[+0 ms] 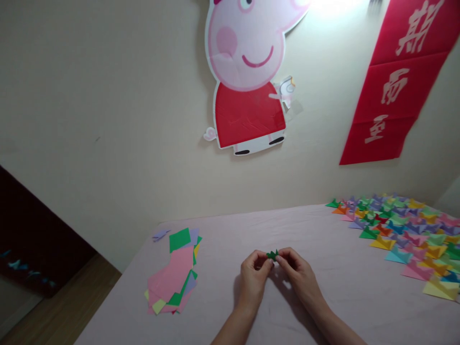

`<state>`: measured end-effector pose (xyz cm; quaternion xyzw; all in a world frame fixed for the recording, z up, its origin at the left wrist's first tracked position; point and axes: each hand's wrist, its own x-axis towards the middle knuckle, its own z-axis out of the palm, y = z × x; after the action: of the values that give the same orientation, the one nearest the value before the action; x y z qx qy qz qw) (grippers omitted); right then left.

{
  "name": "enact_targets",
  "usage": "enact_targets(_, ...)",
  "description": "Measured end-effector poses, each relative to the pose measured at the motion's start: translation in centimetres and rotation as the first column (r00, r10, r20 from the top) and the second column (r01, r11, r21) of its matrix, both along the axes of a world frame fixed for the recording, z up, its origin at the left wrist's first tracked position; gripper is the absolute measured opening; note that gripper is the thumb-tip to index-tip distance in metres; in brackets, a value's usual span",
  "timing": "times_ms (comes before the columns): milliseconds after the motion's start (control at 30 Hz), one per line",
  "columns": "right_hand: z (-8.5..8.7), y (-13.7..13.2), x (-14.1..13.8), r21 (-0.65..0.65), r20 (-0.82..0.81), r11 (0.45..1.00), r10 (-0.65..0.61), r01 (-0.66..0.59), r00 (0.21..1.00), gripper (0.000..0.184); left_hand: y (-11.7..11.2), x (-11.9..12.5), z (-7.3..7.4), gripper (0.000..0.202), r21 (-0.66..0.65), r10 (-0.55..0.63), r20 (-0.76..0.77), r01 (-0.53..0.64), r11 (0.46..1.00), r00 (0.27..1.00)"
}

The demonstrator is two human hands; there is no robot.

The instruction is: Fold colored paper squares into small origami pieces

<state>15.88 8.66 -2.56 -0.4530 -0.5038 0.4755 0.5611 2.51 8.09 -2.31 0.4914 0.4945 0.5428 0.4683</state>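
Green folded paper (272,255): small piece with pointed tips, low in the frame, a little right of centre; raised slightly or resting on the cloth, cannot tell which.
Left hand (254,275): thumb and forefinger pinched on the paper's left end; other fingers curled in.
Right hand (296,273): matching pinch on the right end, thumb along the near side; shadow falls on the cloth below.
Handling: likely very light, thin, crisp along the creases yet easily bent; little slip against dry fingertips. The points look most apt to crumple or tear under a hard squeeze.
Where to hold: best judged at the two outer ends, on the thicker folded layers, fingertips only, tips left free.
Pink cloth (223,278): covers the work surface across the lower frame, faint wrinkles.
Loose sheets (175,273): lower left of centre, overlapping untidily; pink, green, lavender, yellow.
Lavender folded piece (160,235): just beside the sheets, on their upper left.
Folded paper rows (413,239): right edge of the frame, lower half; many colours, close-set.
Wall: pig cutout (249,110) at top centre, red banner (388,81) with white characters at upper right.
Wooden floor (72,292): lower left corner, beyond the cloth's edge.
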Motion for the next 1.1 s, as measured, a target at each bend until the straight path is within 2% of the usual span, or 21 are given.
enact_targets(300, 0.2, 0.2, -0.1, -0.034, -0.080, 0.999, 0.026, -0.029, 0.996, 0.031, -0.2, 0.5, -0.3, 0.016, 0.037, 0.059, 0.050, -0.060, 0.997, 0.997)
enact_targets(567, -0.4, 0.6, 0.0, -0.049, -0.125, 0.999, -0.013, 0.007, 0.992, 0.031, -0.2, 0.5, -0.8, 0.020, 0.050, 0.067, 0.041, -0.070, 0.996, 0.997)
enact_targets(800, -0.1, 0.7, 0.2, -0.061, -0.099, 0.993, 0.093, -0.100, 0.991, 0.041, -0.7, -0.3, 0.7, 0.024, 0.068, 0.003, -0.118, 0.005, 0.998, 0.993)
enact_targets(900, 0.2, 0.6, 0.3, -0.069, -0.076, 0.987, 0.137, -0.142, 0.988, 0.037, -0.9, -0.4, 1.2, 0.026, 0.083, -0.019, -0.217, 0.038, 0.996, 0.976)
enact_targets(1000, 0.3, 0.6, 0.5, -0.085, -0.051, 0.987, 0.134, -0.138, 0.990, 0.040, -1.1, -0.3, 1.3, 0.027, 0.085, -0.030, -0.279, 0.055, 0.995, 0.960)
enact_targets(1100, 0.4, 0.5, 0.6, -0.090, -0.044, 0.987, 0.129, -0.133, 0.991, 0.039, -1.0, 0.0, 0.9, 0.022, 0.065, -0.087, -0.313, 0.113, 0.991, 0.946)
